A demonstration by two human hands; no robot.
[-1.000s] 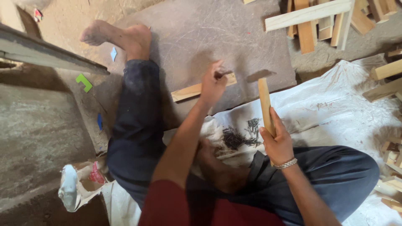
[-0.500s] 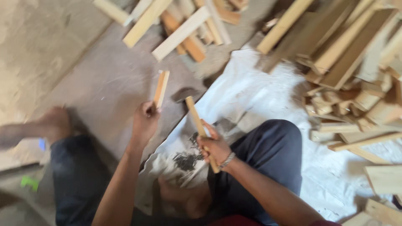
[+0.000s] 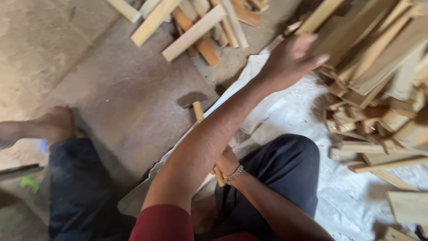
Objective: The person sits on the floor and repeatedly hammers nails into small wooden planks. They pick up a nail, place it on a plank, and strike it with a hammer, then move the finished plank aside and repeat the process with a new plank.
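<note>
At two o'clock, left hand (image 3: 290,56) spread, reaching toward wood pile (image 3: 379,58); at six, right hand (image 3: 227,163) clamped on hammer (image 3: 198,109). Next, likely: pinch one stick.

- The right hand (image 3: 227,163), with a metal bracelet at the wrist, is mostly covered by the left forearm crossing in front; its grip cannot be made out.
- The wooden-handled hammer (image 3: 196,105) shows only its dark head and upper handle; the middle runs behind that forearm.
- The left hand (image 3: 290,58) is motion-blurred, fingers spread.
- The heap of pale wooden offcuts (image 3: 379,67) is cut off by the right edge.
</note>
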